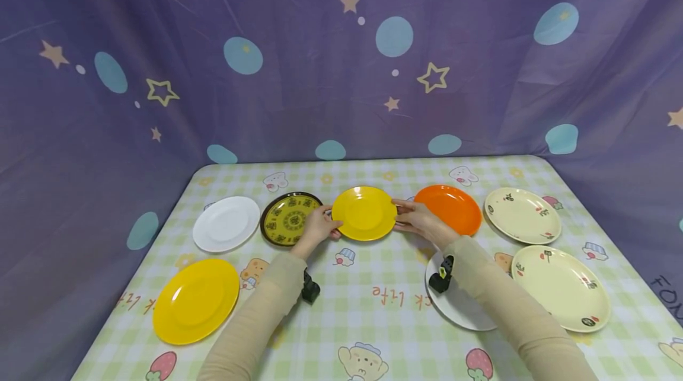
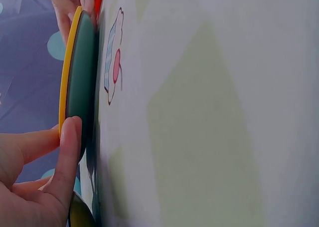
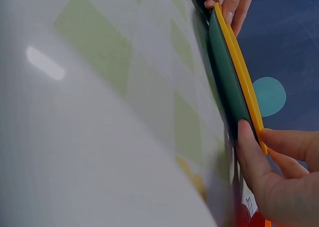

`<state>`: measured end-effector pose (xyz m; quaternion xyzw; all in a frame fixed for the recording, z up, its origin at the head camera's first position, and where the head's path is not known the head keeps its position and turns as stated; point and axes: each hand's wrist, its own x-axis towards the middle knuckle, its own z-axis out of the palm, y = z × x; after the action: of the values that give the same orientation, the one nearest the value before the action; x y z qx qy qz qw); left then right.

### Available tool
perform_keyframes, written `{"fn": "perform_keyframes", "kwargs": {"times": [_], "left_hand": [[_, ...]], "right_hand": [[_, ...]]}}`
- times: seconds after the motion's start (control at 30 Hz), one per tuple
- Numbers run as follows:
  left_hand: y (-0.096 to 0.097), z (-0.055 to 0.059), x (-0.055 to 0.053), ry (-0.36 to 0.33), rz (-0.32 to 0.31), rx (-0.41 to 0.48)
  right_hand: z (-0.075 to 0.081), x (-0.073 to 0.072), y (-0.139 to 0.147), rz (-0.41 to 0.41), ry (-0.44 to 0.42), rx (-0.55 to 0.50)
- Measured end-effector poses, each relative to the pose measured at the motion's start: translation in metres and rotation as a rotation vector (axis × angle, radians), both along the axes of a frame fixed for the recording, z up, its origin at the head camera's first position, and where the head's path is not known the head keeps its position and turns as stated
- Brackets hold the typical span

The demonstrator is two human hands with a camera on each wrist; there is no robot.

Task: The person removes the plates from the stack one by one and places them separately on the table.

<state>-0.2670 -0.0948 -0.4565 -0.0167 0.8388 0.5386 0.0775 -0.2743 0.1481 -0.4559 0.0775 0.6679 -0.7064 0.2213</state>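
Note:
Between my two hands is a round yellow plate (image 1: 365, 213) at the middle of the table. Seen edge-on in the left wrist view, its yellow rim (image 2: 65, 82) sits over a dark green underside (image 2: 82, 72). My left hand (image 1: 320, 226) pinches the plate's left edge, partly covering a brown-rimmed patterned plate (image 1: 285, 210) beside it. On the opposite edge my right hand (image 1: 418, 220) pinches the rim, with thumb and fingers on either face in the right wrist view. An orange plate (image 1: 450, 206) lies just beyond the right hand, overlapped by it.
At the left lie a white plate (image 1: 226, 224) and a larger yellow plate (image 1: 196, 302). Another white plate (image 1: 464, 310) is partly hidden under the right forearm. Two cream patterned plates (image 1: 523, 215) stand at the right. A purple curtain (image 1: 320, 73) hangs behind the checked tablecloth (image 1: 331, 322).

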Motion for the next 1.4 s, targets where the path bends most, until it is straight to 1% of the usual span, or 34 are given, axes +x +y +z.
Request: {"fn": "perform_keyframes", "kwargs": {"times": [0.33,0.6,0.83,0.97,1.2,1.4], "left_hand": [[0.0007,-0.0031,-0.0006,-0.05,0.049,0.071],[-0.0004,0.0006,0.003,-0.077,0.072,0.134],[-0.0019,0.0033,0.0055,-0.129,0.143,0.27],[-0.0027,0.0033,0.0055,-0.132,0.177,0.323],[-0.005,0.0054,0.006,-0.143,0.205,0.349],[-0.0072,0.0063,0.008,-0.136,0.208,0.355]], "right_hand": [[0.0014,0.0033,-0.0006,-0.004,-0.007,0.007],[0.0008,0.0037,0.0002,0.005,0.001,-0.005],[0.0018,0.0047,0.0011,0.026,0.02,-0.031],[0.0016,0.0049,0.0022,0.036,0.025,-0.04],[0.0017,0.0036,0.0027,0.04,0.029,-0.039],[0.0016,0.0034,0.001,0.022,0.018,-0.027]]}}
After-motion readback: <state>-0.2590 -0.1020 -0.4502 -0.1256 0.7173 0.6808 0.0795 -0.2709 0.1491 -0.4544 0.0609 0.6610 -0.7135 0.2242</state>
